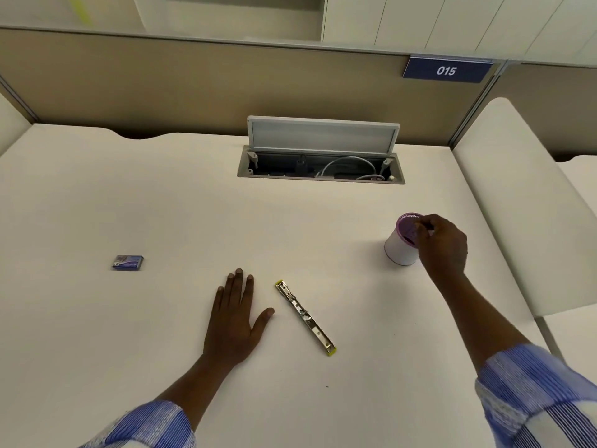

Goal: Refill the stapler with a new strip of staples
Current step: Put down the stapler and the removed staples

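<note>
The stapler [305,316] was laid open flat, ready for loading. The left hand [234,321] was spread flat, empty; whether anything was held by the right hand [442,245], curled over the cup [400,242], could not be told.

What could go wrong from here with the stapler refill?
1. The right hand is at the rim of the pen cup, which looks tilted; it could tip or roll.
2. The stapler lies flung open flat, unheld; the left hand rests flat beside it, so it may slide during loading.
3. The staple box sits far to the left, apart from both hands; reaching for it may nudge the stapler.
</note>
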